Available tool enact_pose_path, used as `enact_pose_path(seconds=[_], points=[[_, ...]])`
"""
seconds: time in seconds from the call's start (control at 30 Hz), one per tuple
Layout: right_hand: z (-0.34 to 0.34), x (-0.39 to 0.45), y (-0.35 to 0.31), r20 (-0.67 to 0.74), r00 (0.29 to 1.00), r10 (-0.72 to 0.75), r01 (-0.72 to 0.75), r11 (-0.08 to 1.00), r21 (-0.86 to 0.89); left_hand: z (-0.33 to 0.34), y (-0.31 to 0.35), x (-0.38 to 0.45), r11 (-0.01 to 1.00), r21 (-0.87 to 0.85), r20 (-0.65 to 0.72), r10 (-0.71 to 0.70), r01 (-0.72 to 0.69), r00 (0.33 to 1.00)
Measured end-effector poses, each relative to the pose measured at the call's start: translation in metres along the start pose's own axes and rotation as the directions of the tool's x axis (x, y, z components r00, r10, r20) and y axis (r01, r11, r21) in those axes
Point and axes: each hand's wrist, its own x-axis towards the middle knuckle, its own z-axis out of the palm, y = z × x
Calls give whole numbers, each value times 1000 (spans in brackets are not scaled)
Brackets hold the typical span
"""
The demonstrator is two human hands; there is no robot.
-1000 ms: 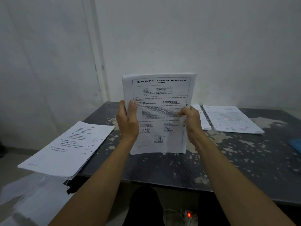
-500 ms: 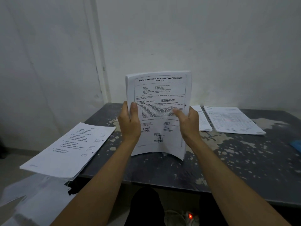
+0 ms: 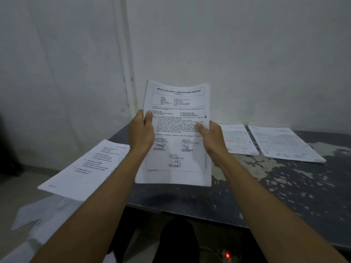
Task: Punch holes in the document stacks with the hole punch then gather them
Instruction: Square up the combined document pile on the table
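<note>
A stack of printed white documents [image 3: 176, 103] stands upright over the dark table [image 3: 284, 190], its lower edge just above the surface. My left hand [image 3: 141, 132] grips its left edge with the thumb on the front page. My right hand [image 3: 211, 138] grips the right edge, thumb across the text. A small dark hole shows near the stack's right margin. Two more document stacks [image 3: 238, 139] [image 3: 283, 143] lie flat at the back right of the table. Another stack [image 3: 85, 169] lies at the table's left corner, hanging over the edge. No hole punch is in view.
White walls stand close behind and to the left of the table. Loose blurred sheets [image 3: 38, 221] lie low at the left. A red light [image 3: 227, 255] glows on the floor under the table. The table's paint is worn in pale patches.
The held stack has tilted slightly and shifted left and down a little. My right hand has slid along the right edge. The stacks on the table have not moved.
</note>
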Motion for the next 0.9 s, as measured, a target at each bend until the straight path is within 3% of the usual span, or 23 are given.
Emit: enact_pose_path(seconds=[0.17, 0.37, 0.77, 0.83, 0.9], points=[[49, 12, 1, 107, 985, 136, -129, 989, -68, -40, -31, 34, 968, 244, 55, -74, 59, 996], [128, 11, 11, 220, 939, 263, -227, 958, -176, -92, -79, 64, 862, 477, 69, -229, 170, 971], [228, -5, 51, 272, 914, 302, -203, 920, -336, -129, -179, 72, 720, 657, 39, -329, 224, 944], [235, -8, 59, 250, 924, 290, -167, 892, -420, -127, -191, 70, 689, 689, 54, -356, 223, 933], [239, -8, 69, 210, 942, 261, -88, 798, -597, -125, -202, 68, 656, 722, 83, -398, 220, 914]])
